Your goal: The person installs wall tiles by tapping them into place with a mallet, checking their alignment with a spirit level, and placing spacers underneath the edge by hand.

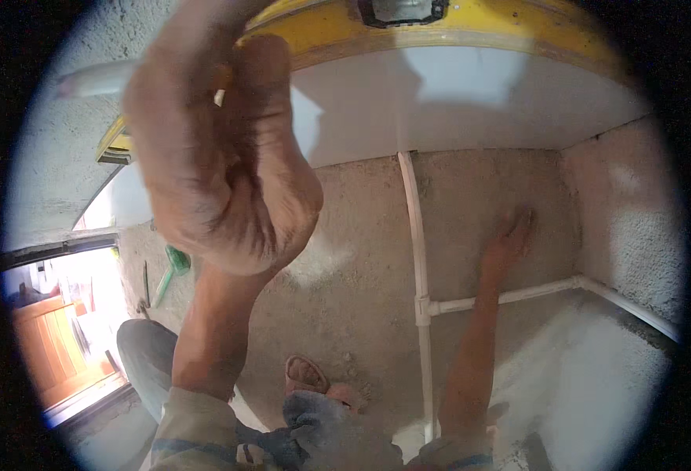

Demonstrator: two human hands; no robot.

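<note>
Close in front, my left hand [220, 173] is raised, its fingers closed round a long yellow spirit level [502, 23]. The level runs across the top of the view, with a black-framed vial window near its middle; its left end shows past my hand. Below it is a smooth white wall panel [479, 94]. Lower on the right, my right hand [510, 231] is stretched out over the brown, dusty floor [353, 235]. Its fingers are blurred, and I cannot tell whether they hold anything. A whitish rod-like thing [98, 79] shows left of my left hand.
White pipes [416, 228] run along the floor, with a branch [510, 295] toward the right wall [643, 212]. A green-headed tool [174, 263] lies at the left, near a bright doorway with a wooden door [55, 337]. A sandalled foot [306, 373] stands below.
</note>
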